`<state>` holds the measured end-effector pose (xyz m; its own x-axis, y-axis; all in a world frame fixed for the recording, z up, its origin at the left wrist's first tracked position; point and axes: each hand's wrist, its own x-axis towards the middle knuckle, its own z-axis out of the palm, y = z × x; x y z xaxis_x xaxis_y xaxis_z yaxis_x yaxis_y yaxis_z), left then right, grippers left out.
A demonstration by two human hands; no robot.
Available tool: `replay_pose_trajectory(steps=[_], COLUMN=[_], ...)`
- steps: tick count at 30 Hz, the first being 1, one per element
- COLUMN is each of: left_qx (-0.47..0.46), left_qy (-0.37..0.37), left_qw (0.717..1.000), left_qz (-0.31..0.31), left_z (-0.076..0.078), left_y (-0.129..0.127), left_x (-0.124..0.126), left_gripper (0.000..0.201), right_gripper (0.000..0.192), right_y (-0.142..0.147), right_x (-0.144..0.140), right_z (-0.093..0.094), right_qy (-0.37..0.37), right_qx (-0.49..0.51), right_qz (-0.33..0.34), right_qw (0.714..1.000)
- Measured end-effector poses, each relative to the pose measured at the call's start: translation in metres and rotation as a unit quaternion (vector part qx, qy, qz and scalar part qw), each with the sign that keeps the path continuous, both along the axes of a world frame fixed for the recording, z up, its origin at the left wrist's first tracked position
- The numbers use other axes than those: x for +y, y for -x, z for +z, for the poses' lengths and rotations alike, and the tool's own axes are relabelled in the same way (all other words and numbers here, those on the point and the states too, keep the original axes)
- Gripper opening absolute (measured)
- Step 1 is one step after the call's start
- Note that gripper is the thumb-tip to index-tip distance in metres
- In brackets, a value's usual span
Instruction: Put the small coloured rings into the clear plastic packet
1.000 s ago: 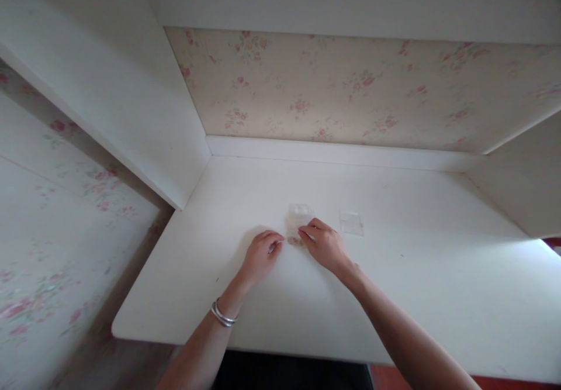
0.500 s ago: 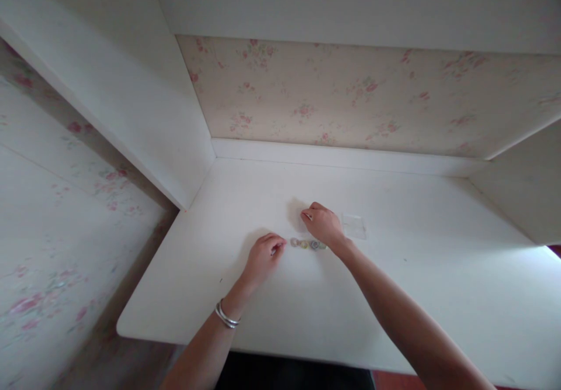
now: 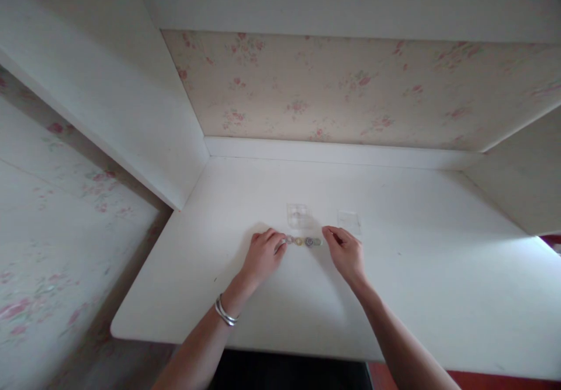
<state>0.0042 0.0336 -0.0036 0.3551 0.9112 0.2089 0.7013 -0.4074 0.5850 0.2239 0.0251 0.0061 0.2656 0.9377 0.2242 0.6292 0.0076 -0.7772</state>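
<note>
Several small round, ring-like pieces (image 3: 309, 242), some grey and some yellowish, lie in a short row on the white desk (image 3: 280, 308). At the left end of this row is my left hand (image 3: 264, 254), its fingers curled together and their tips against the end piece. Whether it grips that piece, I cannot make out. My right hand (image 3: 347, 252) is just beyond the row's right end, thumb and forefinger drawn together; anything between them is too small to see. Behind the row lies a clear plastic case (image 3: 299, 216), with a faint round shape in it.
A second clear plastic piece (image 3: 349, 220) lies behind my right hand. White panels (image 3: 105, 86) enclose the desk at left and right. A low white ledge (image 3: 342, 151) runs along its back, below flowered wallpaper (image 3: 324, 92).
My right hand has moved right and toward me, from above the clear case to the row's right end, uncovering the case. My left hand has closed in on the row's left end.
</note>
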Motion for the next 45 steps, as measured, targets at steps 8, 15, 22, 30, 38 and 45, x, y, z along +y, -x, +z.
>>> replay_pose_trajectory(steps=[8,15,22,30,38,45], left_qx=[0.051,0.067,0.015,-0.084,-0.061,0.012], left_qy=[-0.022,-0.027,0.008,0.065,0.01,-0.02], left_qw=[0.997,0.997,1.0,0.994,0.998,0.999], left_qz=[-0.049,-0.041,-0.013,0.022,0.022,0.028], left_z=[0.001,0.002,-0.002,0.006,0.021,0.009], left_y=[-0.009,-0.014,-0.018,-0.015,-0.032,-0.048], left_x=[0.005,0.006,0.004,0.012,0.049,0.085], left_gripper=[0.021,0.018,0.018,0.027,0.026,0.023], right_gripper=[0.042,0.039,0.041,0.039,0.036,0.037], right_y=[-0.018,-0.019,-0.024,-0.026,-0.027,-0.028], right_x=[-0.031,-0.031,-0.03,-0.03,-0.031,-0.032], right_z=[-0.018,-0.017,-0.021,-0.02,-0.021,-0.022], right_qy=[0.017,0.016,0.022,0.018,0.02,0.015], right_qx=[0.056,0.077,0.108,0.115,0.109,0.111], right_qz=[-0.061,-0.037,-0.036,-0.019,-0.007,-0.011], right_qw=[0.996,0.996,0.993,0.993,0.994,0.994])
